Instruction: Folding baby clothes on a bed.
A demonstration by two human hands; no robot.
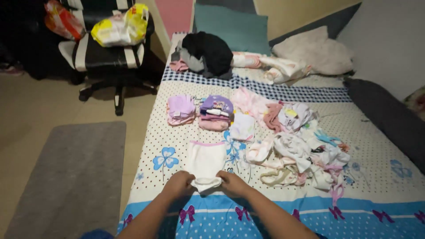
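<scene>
Hands are pinching the near hem of a small white garment (205, 164): left hand (179, 185) and right hand (233, 183) equally close, its long axis running away from them up the bed (177, 102), toward folded stacks (215, 113).

Lighting: dim indoor, warm cast; brightest on the bed (283, 186) centre, falling off toward the floor (26, 115) and the office chair (110, 53), which sits in deep shadow; no glare; soft overall focus, fine cloth detail smeared; mild wide-angle bending at frame edges.
</scene>
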